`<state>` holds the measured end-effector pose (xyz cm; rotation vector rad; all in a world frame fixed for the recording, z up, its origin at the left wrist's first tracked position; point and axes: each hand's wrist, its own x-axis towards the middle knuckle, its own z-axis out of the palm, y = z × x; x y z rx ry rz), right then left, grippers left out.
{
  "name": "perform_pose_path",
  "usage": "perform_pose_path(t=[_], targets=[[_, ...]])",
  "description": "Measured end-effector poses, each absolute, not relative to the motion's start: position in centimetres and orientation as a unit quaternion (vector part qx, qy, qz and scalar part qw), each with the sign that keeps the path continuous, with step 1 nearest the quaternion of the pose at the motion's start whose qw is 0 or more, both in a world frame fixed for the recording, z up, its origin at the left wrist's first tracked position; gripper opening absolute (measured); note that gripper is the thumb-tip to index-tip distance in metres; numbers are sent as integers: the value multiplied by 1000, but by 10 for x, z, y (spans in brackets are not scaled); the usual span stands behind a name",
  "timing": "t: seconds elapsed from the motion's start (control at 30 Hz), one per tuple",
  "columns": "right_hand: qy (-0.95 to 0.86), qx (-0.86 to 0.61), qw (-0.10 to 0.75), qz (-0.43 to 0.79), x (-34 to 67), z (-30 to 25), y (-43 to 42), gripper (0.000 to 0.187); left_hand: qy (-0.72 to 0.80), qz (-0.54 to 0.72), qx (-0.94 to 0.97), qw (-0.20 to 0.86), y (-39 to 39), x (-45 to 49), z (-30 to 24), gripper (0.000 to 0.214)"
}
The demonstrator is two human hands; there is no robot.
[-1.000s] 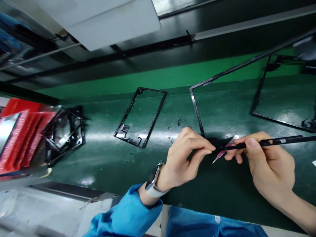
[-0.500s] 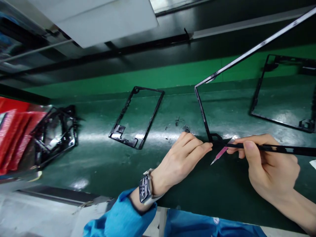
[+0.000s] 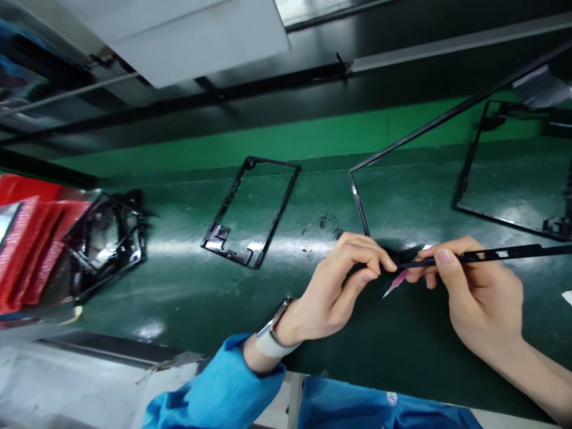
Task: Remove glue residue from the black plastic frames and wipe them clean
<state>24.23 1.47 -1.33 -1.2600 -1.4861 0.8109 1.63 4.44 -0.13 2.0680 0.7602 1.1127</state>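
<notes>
A large, thin black rectangular frame (image 3: 413, 136) is held tilted above the green bench, its right part running out of view. My right hand (image 3: 482, 292) grips its near side between thumb and fingers. At the near left corner of the frame is my left hand (image 3: 342, 280), index fingertip against the edge, fingers bent; its grip there is partly hidden. Beneath the frame, between my hands, shows a slim pink tool (image 3: 395, 282) with a pale pointed tip; it seems to lie on the bench, partly covered by the right hand.
On the green bench (image 3: 179, 316), a smaller black frame (image 3: 279, 208) lies left of centre, and another black frame (image 3: 467, 158) at right. Dark thin scraps (image 3: 322, 220) are scattered between. Far left are stacked black frames (image 3: 142, 238) and red bubble-wrap pouches (image 3: 33, 256).
The held frame has tilted, its far side now looking darker and lower. My left wrist has rolled, turning the watch face out of view. My right hand has shifted slightly left.
</notes>
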Motion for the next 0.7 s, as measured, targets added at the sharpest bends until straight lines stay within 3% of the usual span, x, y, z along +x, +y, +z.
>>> perform_pose_path(t=[0.1,0.7], targets=[[-626,-513,488,327,241,-11,14,17,300,420,786,340,42,17,-2,10],[-581,-555,490,337,246,-11,15,23,407,365,826,137,49,10,0,6]])
